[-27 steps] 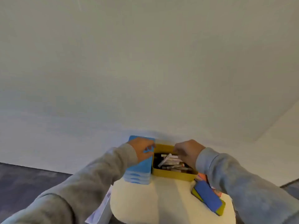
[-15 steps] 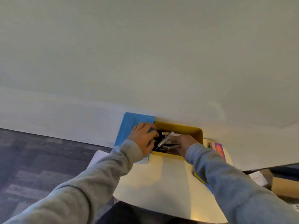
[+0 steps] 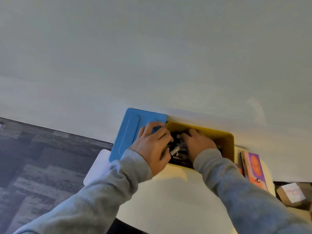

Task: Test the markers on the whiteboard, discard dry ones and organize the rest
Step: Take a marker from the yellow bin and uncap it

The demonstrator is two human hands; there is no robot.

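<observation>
Whiteboard point(image 3: 152, 56): fills the whole upper view, pale and unmarked as far as I can see, right behind the table, so testing is not yet under way.
Table point(image 3: 168, 200): cream top pushed against the board; the risk here is crowding, since everything sits bunched at the far edge.
Blue tray point(image 3: 128, 132): lies just left of the yellow box and hangs out past the table's left edge; a nudge from the left wrist could tip it to the floor.
Yellow box point(image 3: 224, 137): open, touching the blue tray, hard against the board, and it holds the markers.
Left hand point(image 3: 152, 149): over the seam between tray and box, fingers curled down at the box's left rim; whether they grip a marker or only the rim, I cannot tell.
Right hand point(image 3: 197, 144): plunged into the box, fingers bent in among the pens; whether it pinches one I cannot tell.
Markers point(image 3: 177, 149): a dark jumble inside the box, one pale barrel lying slantwise between the hands; dragging one out of the tangle could flick others over the rim.
Cards point(image 3: 255, 168): colourful stack at the right edge, near the right sleeve, easy to sweep off.
</observation>
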